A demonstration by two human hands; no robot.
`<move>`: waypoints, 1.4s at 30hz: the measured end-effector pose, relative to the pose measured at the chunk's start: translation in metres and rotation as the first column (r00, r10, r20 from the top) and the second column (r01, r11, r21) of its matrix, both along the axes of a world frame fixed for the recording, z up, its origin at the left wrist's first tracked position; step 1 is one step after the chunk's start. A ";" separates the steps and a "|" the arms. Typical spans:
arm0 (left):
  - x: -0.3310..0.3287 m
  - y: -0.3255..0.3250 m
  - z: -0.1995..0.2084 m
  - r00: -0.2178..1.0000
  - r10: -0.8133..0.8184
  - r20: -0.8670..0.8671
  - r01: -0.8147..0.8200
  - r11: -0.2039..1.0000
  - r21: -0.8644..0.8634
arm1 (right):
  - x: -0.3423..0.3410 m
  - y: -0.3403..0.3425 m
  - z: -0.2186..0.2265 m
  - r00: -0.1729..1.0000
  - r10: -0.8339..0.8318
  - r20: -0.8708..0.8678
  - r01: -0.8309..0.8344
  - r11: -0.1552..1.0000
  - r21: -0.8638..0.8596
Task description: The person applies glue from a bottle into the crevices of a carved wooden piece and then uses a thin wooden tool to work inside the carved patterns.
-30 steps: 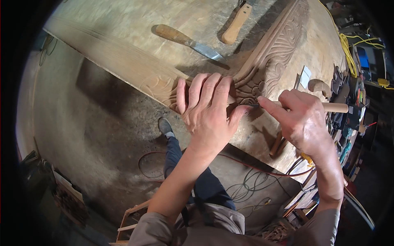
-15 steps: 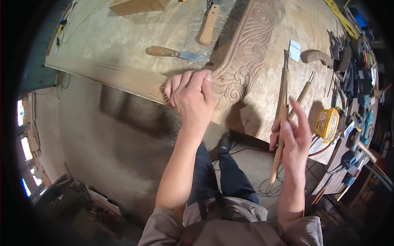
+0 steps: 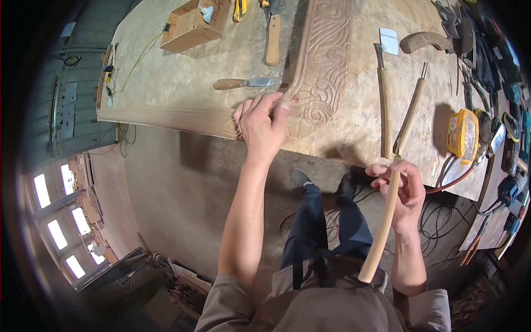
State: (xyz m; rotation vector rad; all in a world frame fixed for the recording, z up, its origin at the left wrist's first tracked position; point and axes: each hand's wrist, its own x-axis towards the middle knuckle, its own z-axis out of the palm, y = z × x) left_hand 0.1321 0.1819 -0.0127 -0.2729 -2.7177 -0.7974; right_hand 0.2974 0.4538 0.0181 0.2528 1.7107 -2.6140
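A wooden frame (image 3: 326, 52) with carved scrolls and leaves lies on the workbench, its plainer arm (image 3: 171, 117) running left along the front edge. My left hand (image 3: 261, 126) is closed over the corner where the two arms meet, fingers bent onto the wood. Past the bench edge, my right hand (image 3: 408, 191) holds a long wooden-handled carving chisel (image 3: 384, 232), its handle slanting down toward my body; I cannot make out its tip clearly. Just beyond that hand lie two similar chisels, one straight (image 3: 385, 110) and one with a forked-looking tip (image 3: 412, 116).
A putty knife (image 3: 246, 83), a wooden-handled tool (image 3: 272, 41) and an open wooden box (image 3: 193, 25) lie behind the frame. On the right are a yellow tub (image 3: 463, 134), a curved wood piece (image 3: 426, 41), power tools (image 3: 511, 191) and cables. More cables (image 3: 442, 221) lie on the floor.
My right hand has drawn back toward my body with the chisel, away from the two on the bench. My left hand stays on the frame's corner. The view has shifted.
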 end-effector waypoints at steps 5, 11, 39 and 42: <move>-0.003 0.005 0.008 0.996 -0.086 -0.022 0.084 0.993 -0.081 | -0.013 -0.013 -0.011 0.992 -0.057 -0.109 0.075 0.983 0.170; -0.014 -0.008 0.005 0.983 0.012 0.183 -0.008 1.000 -0.022 | -0.026 -0.038 -0.002 0.960 -0.142 -0.243 0.238 0.868 0.436; -0.023 -0.013 0.021 0.956 -0.212 0.201 0.260 0.932 -0.252 | -0.163 -0.036 -0.025 0.906 -0.048 -0.420 0.398 -0.238 0.886; -0.021 -0.006 0.019 0.961 -0.195 0.199 0.241 0.939 -0.244 | -0.106 -0.079 -0.018 0.890 -0.178 -0.420 0.429 0.019 0.903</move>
